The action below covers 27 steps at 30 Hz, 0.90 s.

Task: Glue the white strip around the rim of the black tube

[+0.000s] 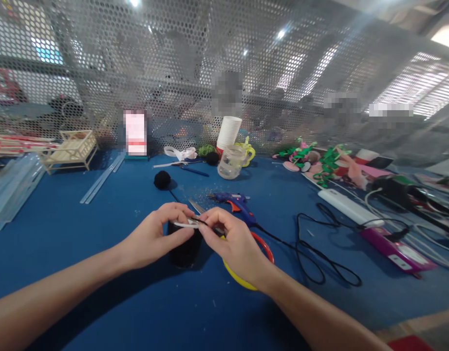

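Note:
A black cup-shaped thing (pixel 184 251) with a white rim stands upright on the blue table between my hands. My left hand (pixel 157 236) is closed on its rim, with fingers over the far side and the thumb at the near side. My right hand (pixel 232 239) pinches a thin black strand (pixel 199 221) at the right of the rim. A black yarn ball (pixel 162 180) lies beyond, its strand running toward my hands. Scissors (pixel 267 246) with red and yellow handles lie partly hidden under my right hand, their blades pointing away.
A blue glue gun (pixel 237 202) lies beyond my right hand, its black cord looping right toward a purple power strip (pixel 396 248). Farther back are a clear plastic jar (pixel 232 163), stacked paper cups (pixel 230 130) and a lit phone (pixel 135 131). Clear strips (pixel 18 187) lie left.

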{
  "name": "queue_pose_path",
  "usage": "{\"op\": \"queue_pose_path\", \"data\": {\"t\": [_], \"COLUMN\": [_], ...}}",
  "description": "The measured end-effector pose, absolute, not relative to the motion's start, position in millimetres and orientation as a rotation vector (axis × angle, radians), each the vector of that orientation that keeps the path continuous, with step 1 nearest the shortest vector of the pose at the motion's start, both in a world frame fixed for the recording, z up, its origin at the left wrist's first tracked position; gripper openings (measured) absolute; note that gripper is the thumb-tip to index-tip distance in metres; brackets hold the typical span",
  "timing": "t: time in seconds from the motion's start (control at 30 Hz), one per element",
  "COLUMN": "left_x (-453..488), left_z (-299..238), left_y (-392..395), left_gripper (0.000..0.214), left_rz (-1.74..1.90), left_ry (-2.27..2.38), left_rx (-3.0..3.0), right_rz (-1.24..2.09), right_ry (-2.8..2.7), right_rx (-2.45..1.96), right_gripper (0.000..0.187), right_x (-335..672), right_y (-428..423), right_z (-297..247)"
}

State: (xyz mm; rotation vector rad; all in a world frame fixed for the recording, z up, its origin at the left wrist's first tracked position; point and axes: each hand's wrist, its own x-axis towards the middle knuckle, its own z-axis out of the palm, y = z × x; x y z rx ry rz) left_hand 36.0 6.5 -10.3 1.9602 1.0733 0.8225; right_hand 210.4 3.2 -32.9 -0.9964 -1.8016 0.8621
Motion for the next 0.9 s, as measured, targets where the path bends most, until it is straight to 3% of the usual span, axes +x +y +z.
{"op": "queue_pose_path", "data": {"t": [0.47, 0.63, 0.77, 0.9], "left_x": [33.7, 28.7, 29.8, 34.3], "left_z": [-18.2, -14.3, -8.2, -2.9], "left_y": [12.3, 14.9, 12.1, 9.2], "left_gripper": [0.012, 0.008, 0.020, 0.011], "left_rz": [0.834, 0.777, 0.738, 0.725], "left_ry": [0.947, 0.995, 1.030, 1.058], "left_rx": [1.767, 1.944, 2.055, 2.077], "right_rz": [0.808, 0.836, 0.845, 0.811], "right_ry": [-1.821, -1.811, -1.807, -1.855], "right_rx": [-1.044, -1.048, -1.032, -1.012], "right_gripper": [0.010, 0.011, 0.012, 0.010], "right_x": [216.2, 214.1, 211.0, 206.3], "right_y": [6.6, 5.2, 3.0, 0.8], "right_z": [-24.0, -24.0, -24.7, -25.8]}}
